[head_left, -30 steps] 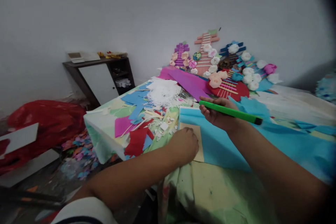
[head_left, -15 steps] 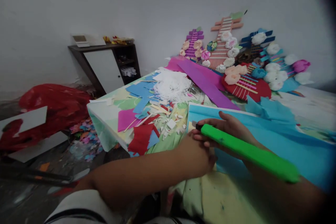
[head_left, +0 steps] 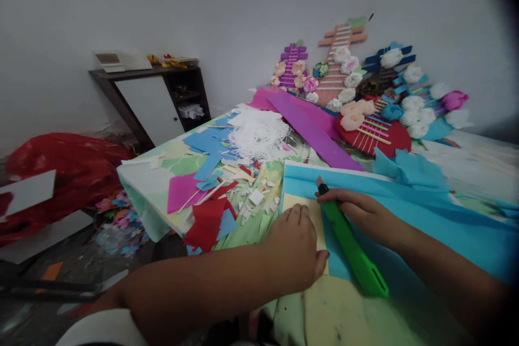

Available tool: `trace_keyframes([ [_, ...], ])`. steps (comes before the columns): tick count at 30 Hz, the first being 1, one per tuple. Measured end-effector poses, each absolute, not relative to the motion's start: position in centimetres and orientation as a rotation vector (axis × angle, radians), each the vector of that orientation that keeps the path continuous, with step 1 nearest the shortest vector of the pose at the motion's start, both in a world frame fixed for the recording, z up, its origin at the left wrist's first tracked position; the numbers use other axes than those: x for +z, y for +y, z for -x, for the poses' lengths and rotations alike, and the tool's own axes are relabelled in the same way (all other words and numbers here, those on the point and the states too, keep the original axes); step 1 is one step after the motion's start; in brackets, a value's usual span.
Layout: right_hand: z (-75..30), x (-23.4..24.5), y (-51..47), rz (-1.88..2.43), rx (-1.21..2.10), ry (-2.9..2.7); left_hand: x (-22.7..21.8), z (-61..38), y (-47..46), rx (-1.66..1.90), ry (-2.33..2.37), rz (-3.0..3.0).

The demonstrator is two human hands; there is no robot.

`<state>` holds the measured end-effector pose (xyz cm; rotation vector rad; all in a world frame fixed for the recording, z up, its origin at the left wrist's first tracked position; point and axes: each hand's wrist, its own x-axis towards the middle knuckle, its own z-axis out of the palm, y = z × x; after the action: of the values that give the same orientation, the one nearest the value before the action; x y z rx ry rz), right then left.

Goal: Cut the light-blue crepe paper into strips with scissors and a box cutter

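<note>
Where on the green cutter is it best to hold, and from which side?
Grip the green cutter on its long body, behind the black tip, from the right, as the right hand does. The blade end points away, and the left hand lies close on its left.

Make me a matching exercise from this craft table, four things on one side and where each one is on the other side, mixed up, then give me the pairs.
Things:
1. cutter
2. tan card
3. white paper shreds
4. red paper scrap

Places:
A. pressed under the left hand
B. near the edge of the table, among the offcuts
C. held in the right hand, lying along the card's edge
D. heaped mid-table beside the purple strip

Pairs: 1-C, 2-A, 3-D, 4-B
</note>
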<state>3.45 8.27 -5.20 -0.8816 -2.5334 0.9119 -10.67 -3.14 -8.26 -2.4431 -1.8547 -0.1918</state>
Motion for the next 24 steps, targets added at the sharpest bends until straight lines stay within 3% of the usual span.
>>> trace_keyframes([
  [4, -5.0, -4.9, 8.7, 0.556, 0.524, -2.998, -8.3, 10.7, -3.1, -0.187, -1.838, 2.448],
  [9, -6.2, -4.2, 8.3, 0.256, -0.468, -3.185, -8.3, 10.7, -3.1, -0.167, -1.841, 2.457],
  [11, -6.2, -4.1, 8.1, 0.127, -0.689, -3.138, -8.3, 10.7, -3.2, -0.141, -1.841, 2.458],
  [17, -6.0, -4.2, 8.3, 0.139, -0.912, -3.08, -8.2, 10.7, -3.3, -0.1, -1.844, 2.433],
  [22, -7.1, -1.5, 9.8, 0.878, -0.88, -2.887, -8.2, 10.9, -3.4, -0.121, -1.83, 2.45],
  [24, -7.2, -0.2, 10.9, 1.246, -0.544, -2.616, -8.3, 10.9, -3.3, -0.111, -1.844, 2.454],
])
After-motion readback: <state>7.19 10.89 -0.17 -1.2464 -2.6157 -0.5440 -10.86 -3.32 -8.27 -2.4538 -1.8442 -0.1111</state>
